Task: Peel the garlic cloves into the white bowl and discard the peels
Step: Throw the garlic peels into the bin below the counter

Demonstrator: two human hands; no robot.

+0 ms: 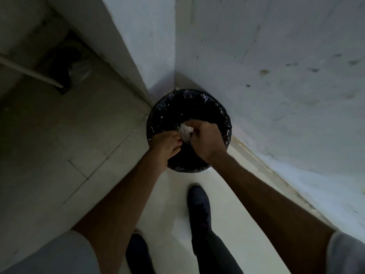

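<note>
A round bin point(197, 103) lined with a black bag stands on the floor in a wall corner. Both my hands are over its opening. Between them is a whitish clump of garlic peels point(184, 132). My left hand point(165, 146) lies palm up under the clump, fingers cupped round it. My right hand point(205, 139) comes from the right with curled fingers pinching the clump from above. No garlic cloves or white bowl are in view.
Grey walls point(276, 76) meet behind the bin. A step or ledge point(59, 135) lies to the left, with a pipe point(31, 73) and dark clutter at upper left. My dark shoes point(197, 204) stand on the pale floor just before the bin.
</note>
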